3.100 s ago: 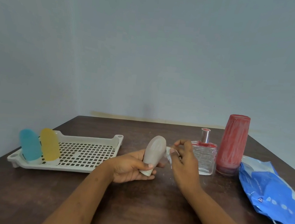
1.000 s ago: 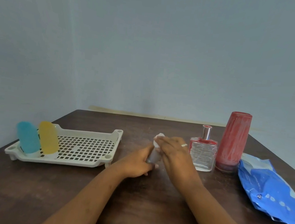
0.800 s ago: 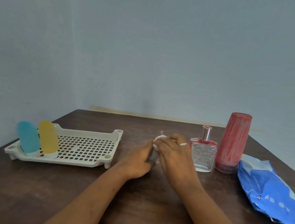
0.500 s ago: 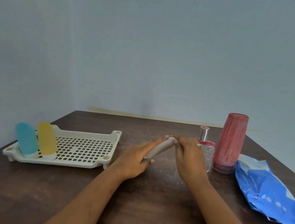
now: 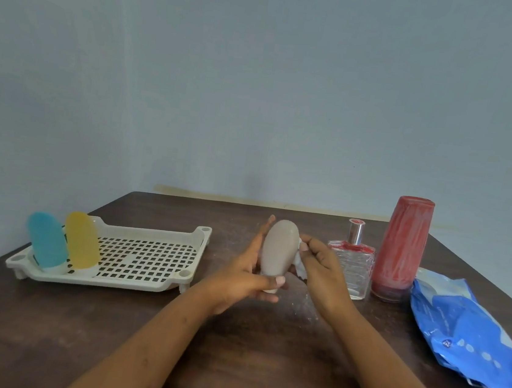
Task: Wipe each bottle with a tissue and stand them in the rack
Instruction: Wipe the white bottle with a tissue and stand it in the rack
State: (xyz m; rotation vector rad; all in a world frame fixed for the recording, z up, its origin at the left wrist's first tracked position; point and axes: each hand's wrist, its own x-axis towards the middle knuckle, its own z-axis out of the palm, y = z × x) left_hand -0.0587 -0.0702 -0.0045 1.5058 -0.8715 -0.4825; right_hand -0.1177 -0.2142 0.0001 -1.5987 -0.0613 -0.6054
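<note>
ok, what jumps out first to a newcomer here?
Centre: the left hand holds a grey bottle upright while the right hand pinches a tissue against its side. A blue bottle and a yellow bottle stand in the rack at left; a tall red bottle stands right.

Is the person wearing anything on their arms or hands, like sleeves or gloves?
No. Both arms are bare to the picture's edge: no sleeves, gloves, watch or bracelet. No ring shows on the left hand or right hand.
</note>
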